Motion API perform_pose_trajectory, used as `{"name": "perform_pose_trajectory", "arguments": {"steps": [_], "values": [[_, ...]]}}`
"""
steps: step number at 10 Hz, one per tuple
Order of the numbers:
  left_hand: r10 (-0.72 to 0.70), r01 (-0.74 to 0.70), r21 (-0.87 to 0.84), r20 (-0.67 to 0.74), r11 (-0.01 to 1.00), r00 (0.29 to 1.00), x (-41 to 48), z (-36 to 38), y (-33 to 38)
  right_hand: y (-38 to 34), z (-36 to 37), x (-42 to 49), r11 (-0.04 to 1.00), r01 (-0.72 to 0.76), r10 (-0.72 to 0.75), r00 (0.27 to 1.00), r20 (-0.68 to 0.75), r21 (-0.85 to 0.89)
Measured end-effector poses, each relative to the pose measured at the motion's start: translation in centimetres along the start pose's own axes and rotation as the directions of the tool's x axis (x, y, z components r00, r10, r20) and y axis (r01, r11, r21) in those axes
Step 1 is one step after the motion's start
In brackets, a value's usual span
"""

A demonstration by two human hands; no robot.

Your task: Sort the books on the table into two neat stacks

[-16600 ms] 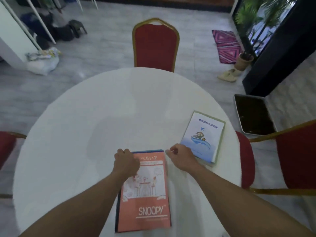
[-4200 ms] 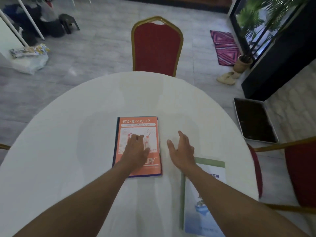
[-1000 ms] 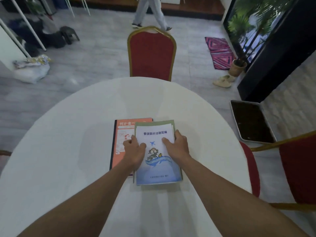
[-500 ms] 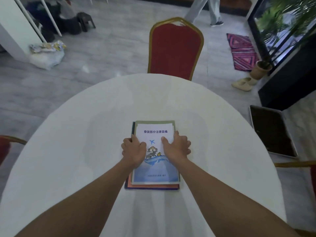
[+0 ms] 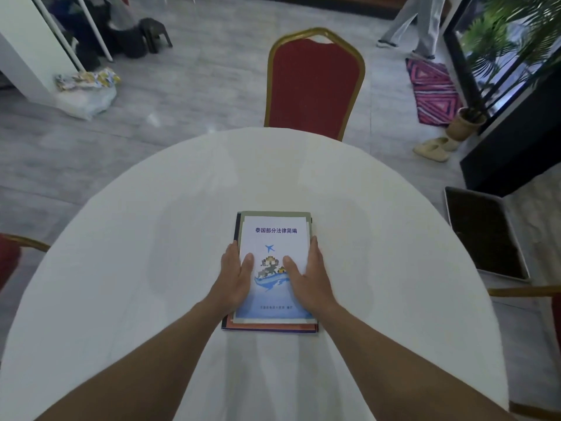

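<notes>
A white-and-blue book with a green border, a plane and a whale picture lies on top of the orange Snoopy book, of which only the near edge and dark left spine show. The stack sits mid-table on the round white table. My left hand presses flat along the stack's left side, thumb on the cover. My right hand lies flat along the right side, thumb on the cover too. Both hands squeeze the stack's edges from either side.
A red chair with a gold frame stands across the table; more red chairs are at the left and right edges. A dark tray lies on the floor at right. A person's legs pass in the background.
The blue book went on top of the orange one. In the last half second my hands slid from the cover outward to the stack's left and right sides.
</notes>
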State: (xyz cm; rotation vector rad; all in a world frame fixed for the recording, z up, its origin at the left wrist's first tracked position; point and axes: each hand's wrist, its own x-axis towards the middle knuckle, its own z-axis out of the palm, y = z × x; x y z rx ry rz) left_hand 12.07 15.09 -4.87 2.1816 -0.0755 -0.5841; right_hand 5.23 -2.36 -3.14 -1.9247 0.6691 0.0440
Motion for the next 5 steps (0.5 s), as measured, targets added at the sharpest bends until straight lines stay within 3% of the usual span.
{"name": "perform_pose_trajectory", "arguments": {"steps": [3, 4, 5], "values": [[0.059, -0.062, 0.030, 0.075, 0.998, 0.995, 0.6, -1.4, 0.9, 0.0, -0.5, 0.7, 0.998, -0.012, 0.010, 0.999, 0.037, 0.055], [0.061, -0.070, 0.135, 0.070, 0.988, 0.996, 0.2, -2.8, 2.6, -2.7, -2.3, -0.7, 1.000, 0.021, -0.021, 0.999, 0.041, -0.008], [0.149, -0.150, 0.304, 0.027, 0.941, 0.988, -1.8, -4.1, 6.5, -4.6, -4.6, -2.1, 0.991, 0.072, -0.072, 0.997, 0.010, -0.111]]}}
